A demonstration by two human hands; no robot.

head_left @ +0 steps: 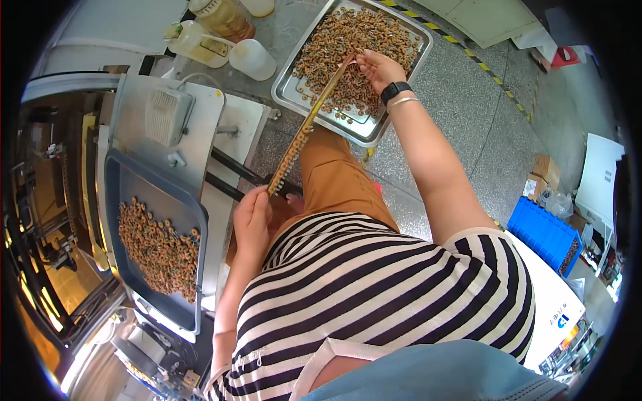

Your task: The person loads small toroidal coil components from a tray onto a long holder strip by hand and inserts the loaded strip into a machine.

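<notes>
A long, narrow brass-coloured bar (321, 100) slants between my two hands. Small copper-coloured ring parts (289, 160) sit in a row along its lower half. My left hand (251, 219) is closed around the bar's lower end. At the upper end, my right hand (378, 69) has its fingers pinched together on the bar; whether a loose part is also between them is too small to tell. Beneath my right hand lies a shiny metal tray (286, 85), heaped with many of the same small ring parts (334, 40).
To my left, a grey plastic tray (155, 175) holds more ring parts beside a machine (63, 200). Plastic bottles (253, 60) and a jar (222, 19) stand left of the metal tray. A blue crate (545, 230) and cardboard boxes (543, 175) are at the right.
</notes>
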